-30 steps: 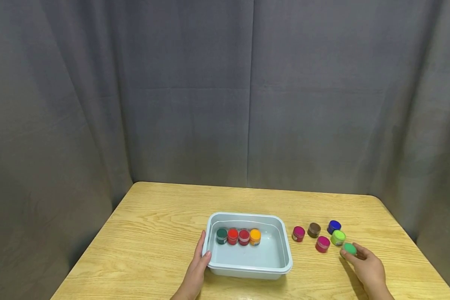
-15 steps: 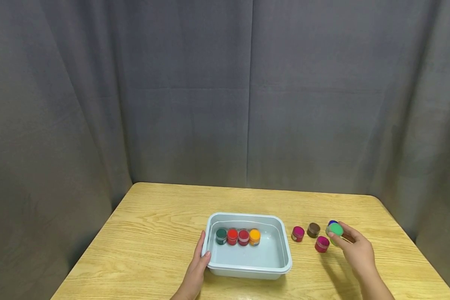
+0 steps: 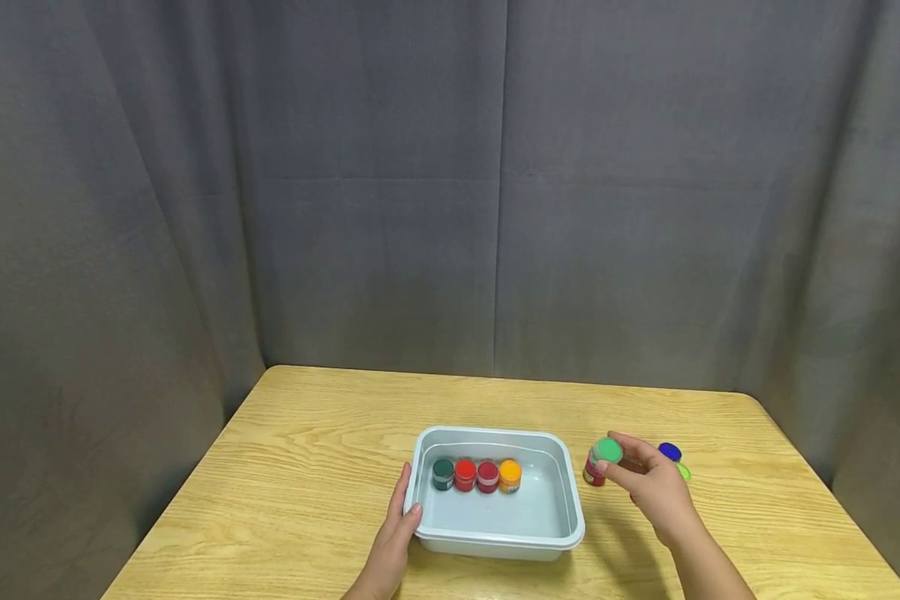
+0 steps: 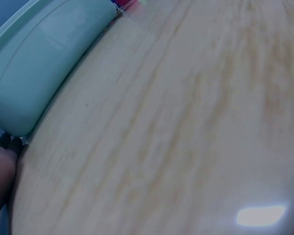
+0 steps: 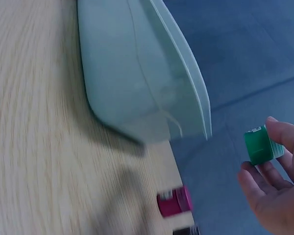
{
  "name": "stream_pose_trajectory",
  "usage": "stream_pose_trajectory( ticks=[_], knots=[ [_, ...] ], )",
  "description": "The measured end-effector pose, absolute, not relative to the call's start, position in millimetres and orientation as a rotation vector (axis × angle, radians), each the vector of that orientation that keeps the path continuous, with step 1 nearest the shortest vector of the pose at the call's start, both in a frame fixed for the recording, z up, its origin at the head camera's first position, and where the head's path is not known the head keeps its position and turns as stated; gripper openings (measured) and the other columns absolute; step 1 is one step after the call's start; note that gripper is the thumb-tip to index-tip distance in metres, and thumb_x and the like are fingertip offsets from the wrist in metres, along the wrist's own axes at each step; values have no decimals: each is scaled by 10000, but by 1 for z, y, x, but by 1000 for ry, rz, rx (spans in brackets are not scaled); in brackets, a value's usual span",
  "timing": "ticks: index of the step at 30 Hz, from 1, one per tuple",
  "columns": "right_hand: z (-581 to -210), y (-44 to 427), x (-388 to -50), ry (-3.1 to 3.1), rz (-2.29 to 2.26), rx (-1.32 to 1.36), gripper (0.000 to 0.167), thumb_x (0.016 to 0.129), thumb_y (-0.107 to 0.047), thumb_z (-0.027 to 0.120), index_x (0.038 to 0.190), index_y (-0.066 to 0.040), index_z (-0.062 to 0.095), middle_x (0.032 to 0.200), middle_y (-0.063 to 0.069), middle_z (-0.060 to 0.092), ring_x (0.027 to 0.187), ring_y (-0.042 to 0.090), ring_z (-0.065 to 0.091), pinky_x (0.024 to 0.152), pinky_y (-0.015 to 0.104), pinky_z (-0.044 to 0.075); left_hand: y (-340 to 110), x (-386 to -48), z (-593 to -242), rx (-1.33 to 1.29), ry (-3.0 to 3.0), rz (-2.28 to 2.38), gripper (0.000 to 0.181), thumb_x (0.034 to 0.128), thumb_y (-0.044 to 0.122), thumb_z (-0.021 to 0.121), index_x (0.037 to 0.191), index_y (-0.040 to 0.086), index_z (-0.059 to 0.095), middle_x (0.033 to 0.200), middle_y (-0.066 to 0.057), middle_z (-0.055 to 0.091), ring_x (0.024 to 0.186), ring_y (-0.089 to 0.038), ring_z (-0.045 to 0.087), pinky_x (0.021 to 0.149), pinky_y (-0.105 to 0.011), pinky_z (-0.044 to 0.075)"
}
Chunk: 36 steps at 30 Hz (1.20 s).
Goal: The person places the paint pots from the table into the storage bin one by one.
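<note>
A pale blue-grey tub (image 3: 502, 533) stands on the table with a row of jars inside: dark green (image 3: 443, 473), red (image 3: 465, 474), darker red (image 3: 487, 476) and orange (image 3: 510, 475). My left hand (image 3: 387, 546) grips the tub's left side, thumb at the rim. Pinched between the thumb and fingers of my right hand (image 3: 662, 495) is a green-lidded jar (image 3: 608, 451), held above the table right of the tub. The right wrist view shows that green jar (image 5: 259, 146) in the fingers of my right hand (image 5: 279, 181), beyond the tub's end (image 5: 132, 73).
Beneath the held jar stands a magenta jar (image 3: 594, 478). Behind my right hand are a blue jar (image 3: 670, 452) and a lime jar (image 3: 684, 472), partly covered. A dark jar (image 5: 186, 231) shows at the right wrist view's lower edge. Grey curtains (image 3: 375, 250) surround the table.
My right hand has lifted the green jar and carried it leftward, over the other loose jars, toward the tub. My left hand and the tub have stayed in place.
</note>
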State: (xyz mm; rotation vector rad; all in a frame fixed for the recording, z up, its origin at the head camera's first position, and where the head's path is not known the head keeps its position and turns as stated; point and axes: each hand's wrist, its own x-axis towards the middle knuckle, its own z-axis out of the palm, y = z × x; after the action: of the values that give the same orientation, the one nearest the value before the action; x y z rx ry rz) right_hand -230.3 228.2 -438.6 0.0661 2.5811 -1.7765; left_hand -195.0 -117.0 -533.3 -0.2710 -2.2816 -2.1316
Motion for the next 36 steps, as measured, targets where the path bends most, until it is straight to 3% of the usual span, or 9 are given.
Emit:
stream_pose_trajectory(
  ticks=[2, 10, 15, 21, 26, 36],
  knots=[
    [-439, 219, -233, 2541, -1813, 27, 624, 904, -214, 711, 1433, -16, 447, 1325, 139, 588, 995, 6, 637, 942, 358, 557, -117, -195, -533, -271, -2283, -2130, 600, 1062, 259, 314, 1589, 129, 59, 1650, -189, 29, 1500, -458, -8, 1156, -692, -9],
    [-436, 176, -236, 2444, -1810, -30, 541, 872, -167, 740, 1358, -33, 541, 1256, 128, 595, 1042, 183, 609, 902, 331, 558, -117, -195, -532, -259, -2289, -2125, 604, 1060, 263, 319, 1588, 119, 62, 1649, -194, 30, 1497, -466, -7, 1150, -701, -8],
    [-437, 150, -236, 2383, -1819, -70, 533, 843, -160, 772, 1326, -46, 578, 1217, 107, 634, 986, 159, 630, 867, 328, 561, -117, -194, -533, -247, -2294, -2114, 603, 1059, 263, 327, 1588, 123, 74, 1648, -197, 32, 1496, -470, -3, 1146, -708, -4],
    [-443, 126, -239, 2259, -1844, -214, 549, 844, -127, 764, 1326, 20, 547, 1219, 126, 622, 961, 138, 617, 860, 286, 559, -117, -195, -533, -242, -2296, -2097, 602, 1056, 257, 334, 1586, 115, 87, 1645, -207, 50, 1493, -478, 15, 1142, -717, 8],
    [-455, 109, -244, 2156, -1843, -294, 519, 825, -81, 769, 1274, 67, 554, 1116, 73, 642, 917, 125, 592, 831, 222, 545, -116, -195, -533, -256, -2286, -2107, 602, 1056, 256, 332, 1586, 112, 84, 1644, -211, 48, 1495, -473, 13, 1148, -709, 8],
    [-470, 77, -255, 2177, -1692, -346, 451, 771, -22, 787, 1186, 45, 625, 1028, 61, 653, 929, 142, 571, 794, 244, 529, -119, -196, -533, -306, -2295, -2139, 612, 1065, 262, 317, 1587, 118, 34, 1650, -196, -3, 1501, -451, -25, 1160, -690, 2]
  ],
)
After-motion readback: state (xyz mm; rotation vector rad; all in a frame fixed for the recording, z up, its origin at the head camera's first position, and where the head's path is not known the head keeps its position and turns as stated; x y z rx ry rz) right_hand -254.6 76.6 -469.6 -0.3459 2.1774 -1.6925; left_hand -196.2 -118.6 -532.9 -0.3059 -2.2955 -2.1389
